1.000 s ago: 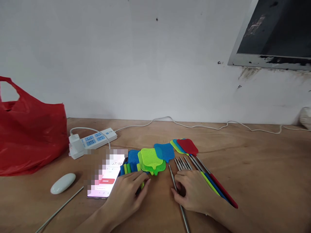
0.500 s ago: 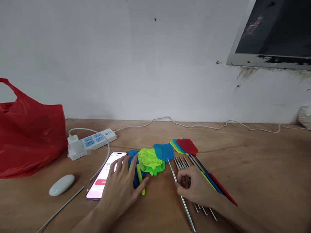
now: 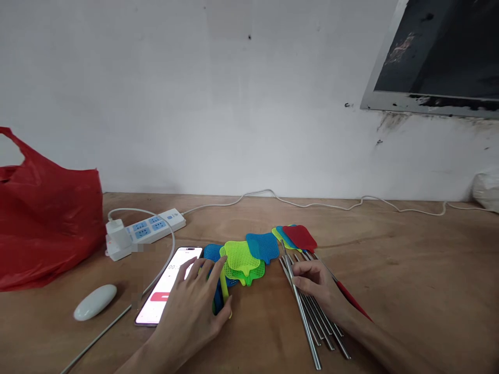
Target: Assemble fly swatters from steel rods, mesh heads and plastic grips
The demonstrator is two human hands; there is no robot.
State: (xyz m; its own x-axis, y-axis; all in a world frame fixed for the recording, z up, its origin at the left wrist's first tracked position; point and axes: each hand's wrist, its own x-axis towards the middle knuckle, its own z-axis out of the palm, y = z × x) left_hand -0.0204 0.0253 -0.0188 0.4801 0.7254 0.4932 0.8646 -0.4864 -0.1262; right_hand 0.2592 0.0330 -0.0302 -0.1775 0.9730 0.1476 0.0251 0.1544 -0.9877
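Note:
My right hand (image 3: 317, 285) pinches a slim metal rod (image 3: 302, 311) between thumb and fingertips. Several more metal rods (image 3: 323, 332) lie in a bundle under and beside that hand. My left hand (image 3: 195, 296) rests with fingers apart over a yellow-green handle (image 3: 223, 285) and blue pieces, partly covering them. Between the hands lie fly swatter heads: yellow-green ones (image 3: 239, 255) and a blue one (image 3: 263, 246). Farther right, a red swatter head (image 3: 300, 238) overlaps blue and yellow-green ones. A red handle (image 3: 353, 301) shows beyond my right wrist.
A lit phone (image 3: 166, 288) lies partly beneath my left hand. Left of it are a white oval object (image 3: 95, 302), a white cable (image 3: 105, 332) and a power strip (image 3: 156, 228). A red plastic bag (image 3: 50, 223) stands at far left; a wall rises behind the table.
My right hand has moved slightly right and up with the metal rod, which now lies closer to the bundle. My left thumb has drawn in toward the yellow-green handle.

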